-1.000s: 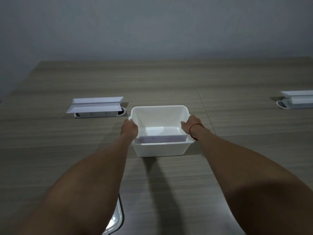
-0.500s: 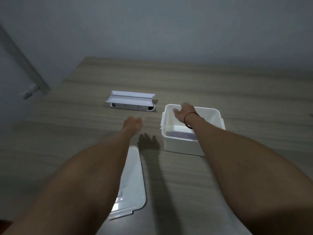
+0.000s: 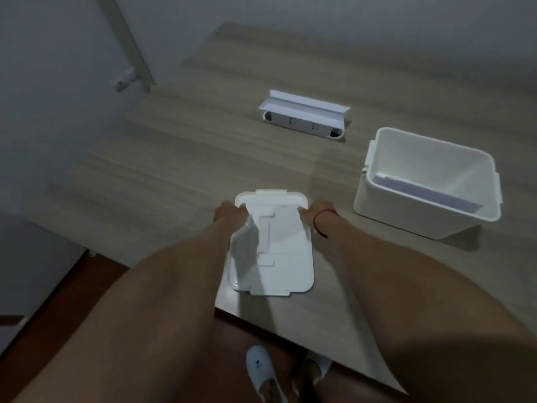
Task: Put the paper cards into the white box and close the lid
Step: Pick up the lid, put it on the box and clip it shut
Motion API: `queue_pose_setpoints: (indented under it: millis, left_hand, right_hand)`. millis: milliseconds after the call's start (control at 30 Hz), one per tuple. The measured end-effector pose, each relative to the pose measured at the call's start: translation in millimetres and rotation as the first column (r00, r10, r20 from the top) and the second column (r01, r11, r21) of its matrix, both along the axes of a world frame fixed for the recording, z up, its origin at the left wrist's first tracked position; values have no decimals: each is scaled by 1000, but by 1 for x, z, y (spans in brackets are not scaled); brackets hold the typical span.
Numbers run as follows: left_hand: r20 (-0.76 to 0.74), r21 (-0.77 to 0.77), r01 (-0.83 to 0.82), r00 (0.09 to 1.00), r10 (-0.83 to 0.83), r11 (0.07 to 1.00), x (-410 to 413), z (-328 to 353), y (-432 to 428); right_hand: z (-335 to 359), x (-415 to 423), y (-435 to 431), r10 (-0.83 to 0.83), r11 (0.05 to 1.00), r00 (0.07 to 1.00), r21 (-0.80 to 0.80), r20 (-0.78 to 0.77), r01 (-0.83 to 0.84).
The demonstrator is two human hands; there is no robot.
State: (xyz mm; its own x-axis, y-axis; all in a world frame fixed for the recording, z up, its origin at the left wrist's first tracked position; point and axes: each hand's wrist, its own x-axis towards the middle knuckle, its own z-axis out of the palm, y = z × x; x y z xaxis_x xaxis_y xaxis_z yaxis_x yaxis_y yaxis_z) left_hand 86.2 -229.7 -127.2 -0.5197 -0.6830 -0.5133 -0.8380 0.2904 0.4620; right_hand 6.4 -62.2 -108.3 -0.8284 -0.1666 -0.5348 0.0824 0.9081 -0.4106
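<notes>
Now, step: lid pickup, judged.
Lid [image 3: 271, 251]: flat on the table [image 3: 174, 170], centre frame near the front edge.
Left hand [image 3: 229, 212]: curled onto the lid's far left corner.
Right hand [image 3: 318, 210]: curled onto the far right corner; two-sided hold likely keeps it level.
White box [image 3: 421, 210]: open, right of frame, apart from the lid.
Paper cards [image 3: 427, 193]: inside the box.
Surface: pale woodgrain; power socket strip [image 3: 303, 116] beyond.
Room: dim, grey wall.

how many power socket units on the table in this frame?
1: a white pop-up socket unit, flap raised, on the far table behind the lid, left of the white box. Others may sit outside the frame.
</notes>
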Motion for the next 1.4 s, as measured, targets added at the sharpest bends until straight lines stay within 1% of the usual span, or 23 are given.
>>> queue_pose_setpoints:
  millis: [100, 200, 300, 367, 433, 500, 567, 600, 633, 667, 733, 800, 867, 933, 967, 1033, 1067, 1167, 1200, 1267, 1300, 1367, 1400]
  left_hand:
    - [7, 45, -38, 999, 37, 998, 13, -16, 1]
    - [20, 149, -68, 998, 66, 987, 15, -23, -1]
    - [25, 279, -18, 1000, 11, 960, 16, -17, -5]
    - [-48, 254, 59, 998, -49, 965, 13, 1, -9]
    - [-194, 167, 131, 976, -98, 977, 0, 29, -15]
    - [-369, 39, 176, 917, -149, 984, -19, 69, -20]
    - [-527, -137, 202, 814, -244, 970, -37, 119, -19]
    - [-582, -255, 202, 749, -317, 946, -46, 145, -17]
    - [-599, -372, 209, 690, -406, 904, -55, 167, -16]
    - [-573, -469, 233, 654, -495, 852, -63, 181, -13]
    - [-487, -620, 262, 611, -624, 739, -75, 206, -6]
    - [-397, -679, 299, 618, -679, 670, -82, 216, 3]
    - [-341, -702, 335, 617, -709, 629, -84, 222, 15]
    - [-329, -678, 392, 595, -733, 622, -84, 227, 26]
    - [-321, -660, 433, 576, -752, 614, -85, 229, 30]
    - [-277, -620, 531, 541, -794, 578, -87, 228, 39]
    - [-252, -577, 580, 543, -801, 575, -89, 226, 42]
    - [-180, -396, 679, 603, -777, 618, -97, 221, 47]
    - [-173, -343, 677, 635, -753, 651, -101, 220, 51]
    - [-237, -281, 611, 703, -670, 740, -108, 217, 52]
    - [-282, -297, 571, 713, -642, 765, -113, 216, 60]
    - [-355, -390, 434, 742, -568, 812, -119, 213, 64]
    - [-397, -427, 350, 756, -520, 834, -123, 212, 69]
  right_hand:
    - [-13, 13, -2, -95, 994, 990, 58, 108, 89]
    - [-23, 22, -5, -266, 962, 943, -3, 202, 272]
    - [-20, 25, -9, -331, 928, 883, -57, 332, 369]
    - [0, 20, -16, -335, 906, 859, -117, 387, 407]
    - [33, 4, -24, -375, 857, 860, -226, 345, 464]
    - [74, -18, -30, -430, 775, 850, -358, 304, 520]
    - [113, -43, -37, -506, 627, 810, -518, 298, 582]
    - [134, -54, -39, -533, 539, 789, -596, 306, 595]
    - [156, -65, -42, -540, 447, 773, -665, 333, 598]
    - [170, -73, -43, -520, 353, 765, -720, 380, 597]
    - [206, -85, -44, -374, 181, 784, -790, 495, 585]
    - [224, -94, -45, -323, 125, 786, -800, 527, 587]
    - [232, -102, -39, -361, 217, 799, -790, 481, 574]
    - [232, -104, -26, -410, 317, 805, -760, 429, 567]
    - [228, -105, -18, -424, 332, 802, -752, 421, 570]
    - [215, -109, -8, -439, 316, 805, -770, 399, 554]
    - [209, -109, -3, -470, 284, 775, -759, 423, 586]
    - [201, -107, 15, -663, 236, 657, -733, 360, 639]
    - [199, -109, 25, -698, 234, 631, -726, 338, 647]
    - [200, -110, 42, -696, 256, 644, -729, 317, 635]
    - [200, -112, 57, -695, 253, 646, -734, 315, 630]
    - [195, -118, 73, -656, 305, 684, -717, 319, 627]
    - [190, -125, 86, -642, 295, 689, -721, 336, 627]
